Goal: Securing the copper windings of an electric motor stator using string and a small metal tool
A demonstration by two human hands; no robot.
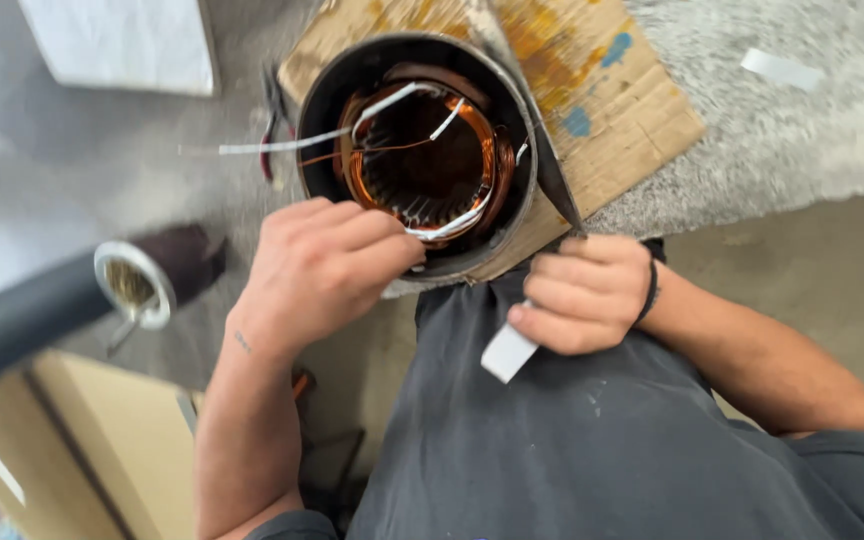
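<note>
Left hand (317, 270): fingers pinched on white strip (442, 226) at stator (417, 150) rim.
Right hand (582, 292): closed around white slip (508, 352).

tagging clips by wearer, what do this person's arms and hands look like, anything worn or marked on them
Both arms are bare from the short sleeves of a dark grey t-shirt down. The left hand wears nothing; a small dark tattoo sits on the forearm just below its wrist. The right hand has a black band around the wrist. No gloves, rings or watch show.
</note>
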